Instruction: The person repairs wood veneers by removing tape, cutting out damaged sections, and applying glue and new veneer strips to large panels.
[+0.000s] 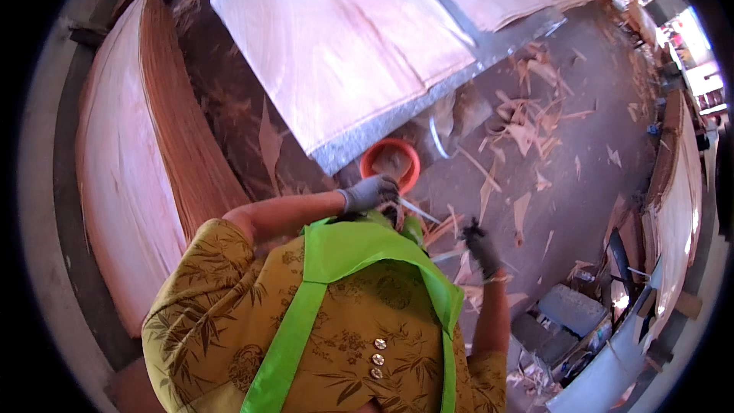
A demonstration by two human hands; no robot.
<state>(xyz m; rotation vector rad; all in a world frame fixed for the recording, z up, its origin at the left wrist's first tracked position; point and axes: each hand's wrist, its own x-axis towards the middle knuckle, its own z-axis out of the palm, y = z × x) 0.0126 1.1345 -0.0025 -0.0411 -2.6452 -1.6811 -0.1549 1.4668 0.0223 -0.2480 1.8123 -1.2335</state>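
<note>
Head: left hand by bucket rim

Grey floor, littered with wood scraps, thickest ahead-right of the left hand. Grey-edged table ahead of both hands, pale wood sheets on top. Tall sheet stack left of the left hand. More stacked sheets well right of the right hand. Bright light far ahead-right (washed out, window or doorway, can't tell).
</note>
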